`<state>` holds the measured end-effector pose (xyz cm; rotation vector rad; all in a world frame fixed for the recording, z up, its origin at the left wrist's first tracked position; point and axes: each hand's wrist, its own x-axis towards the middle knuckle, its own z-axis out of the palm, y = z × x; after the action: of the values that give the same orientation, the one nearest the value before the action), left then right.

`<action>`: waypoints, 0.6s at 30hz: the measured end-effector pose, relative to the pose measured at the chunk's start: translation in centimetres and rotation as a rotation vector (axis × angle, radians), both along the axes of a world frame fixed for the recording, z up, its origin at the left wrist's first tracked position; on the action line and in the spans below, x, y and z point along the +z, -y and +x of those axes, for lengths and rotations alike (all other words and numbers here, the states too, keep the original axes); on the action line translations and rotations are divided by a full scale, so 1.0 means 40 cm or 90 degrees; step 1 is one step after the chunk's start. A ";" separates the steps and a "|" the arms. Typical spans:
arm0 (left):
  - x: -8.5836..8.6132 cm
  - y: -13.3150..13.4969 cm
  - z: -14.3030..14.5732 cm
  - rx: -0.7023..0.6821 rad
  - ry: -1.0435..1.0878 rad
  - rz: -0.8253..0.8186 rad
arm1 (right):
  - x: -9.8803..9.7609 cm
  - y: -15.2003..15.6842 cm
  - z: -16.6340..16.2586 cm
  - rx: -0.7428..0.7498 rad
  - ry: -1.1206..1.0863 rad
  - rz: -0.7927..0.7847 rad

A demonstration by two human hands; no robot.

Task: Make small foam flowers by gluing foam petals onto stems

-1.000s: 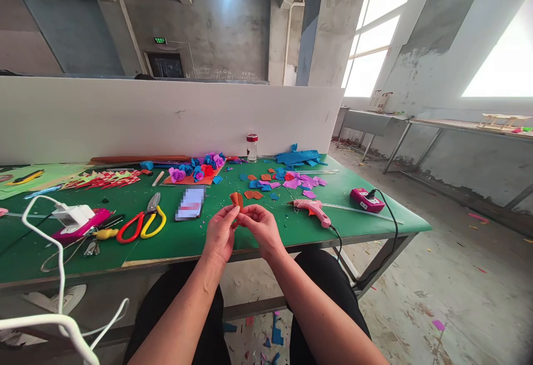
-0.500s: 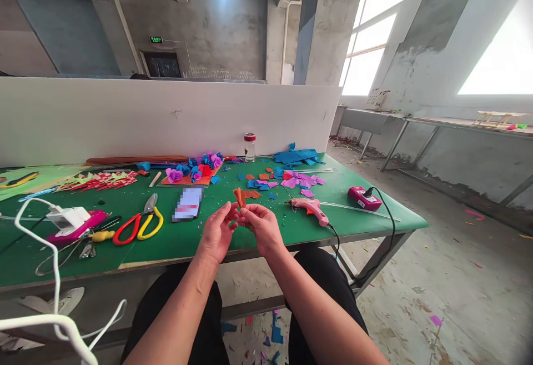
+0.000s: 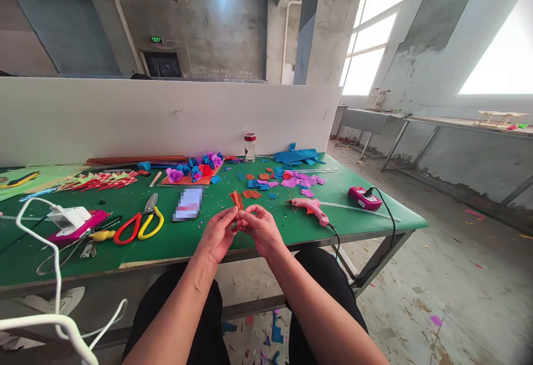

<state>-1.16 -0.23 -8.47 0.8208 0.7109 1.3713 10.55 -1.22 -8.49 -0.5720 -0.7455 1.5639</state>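
Observation:
A small folded piece of orange crepe paper stands up between my fingertips, above the front of the green table. My left hand pinches its base with thumb and forefinger. From the other side my right hand grips the same base, its fingertips meeting those of the left. The lower end of the paper is hidden by my fingers. Just beyond lie flat orange paper pieces, with purple paper pieces farther right. To the right of my hands rests a pink hot glue gun.
Left of my hands are a phone, red-and-yellow-handled scissors and a magenta power strip. Paper roses and a red-lidded jar stand at the back before a white board. Another power block sits right.
The orange paper has tilted to the left and sits slightly lower. My left fingertips have closed in on its base beside my right ones, uncovering more of the orange pieces behind.

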 end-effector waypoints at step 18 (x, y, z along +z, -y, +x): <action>0.028 0.015 0.010 0.005 0.043 -0.033 | 0.000 0.010 -0.003 0.055 0.026 -0.012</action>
<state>-0.77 -0.82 -7.35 0.7281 0.6953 1.3750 10.45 -1.63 -8.50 -0.5934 -0.7961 1.6452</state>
